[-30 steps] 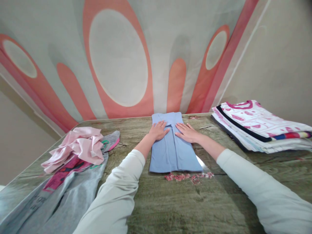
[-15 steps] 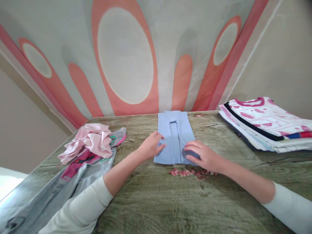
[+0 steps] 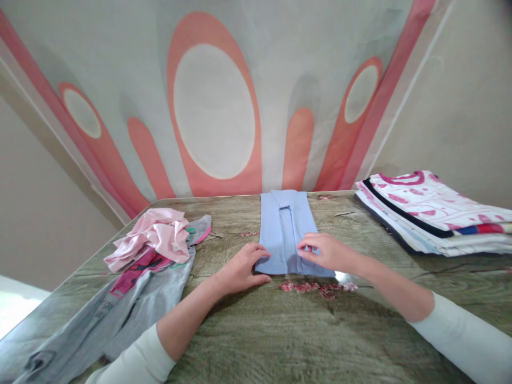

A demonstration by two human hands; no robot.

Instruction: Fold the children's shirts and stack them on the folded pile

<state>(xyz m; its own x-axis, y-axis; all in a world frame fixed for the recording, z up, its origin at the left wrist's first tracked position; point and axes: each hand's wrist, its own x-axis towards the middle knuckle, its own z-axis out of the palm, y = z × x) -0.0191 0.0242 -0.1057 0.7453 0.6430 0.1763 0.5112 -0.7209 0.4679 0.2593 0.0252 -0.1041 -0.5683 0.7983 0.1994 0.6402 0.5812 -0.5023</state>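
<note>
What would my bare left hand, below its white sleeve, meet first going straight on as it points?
Probably the near left corner of the folded light-blue cloth garment. The left hand's fingertips appear at or over that edge; depth leaves contact unclear.

The light blue folded garment (image 3: 272, 229) is showing smooth, matt cloth, while the crumpled pale pink garment (image 3: 170, 232) is looking thin and dull-finished, and the grey garment (image 3: 158, 293) is appearing as matt, jersey-like cloth. The wood-grain tabletop (image 3: 256, 336) is looking smooth and is catching glossy glare beside the blue cloth. The top T-shirt (image 3: 436, 202) is showing matt printed cloth, the white sleeves (image 3: 138, 360) are looking softly matt, and the patterned wall covering (image 3: 214, 112), paper or fabric being unclear, is appearing smooth with little sheen.
</note>
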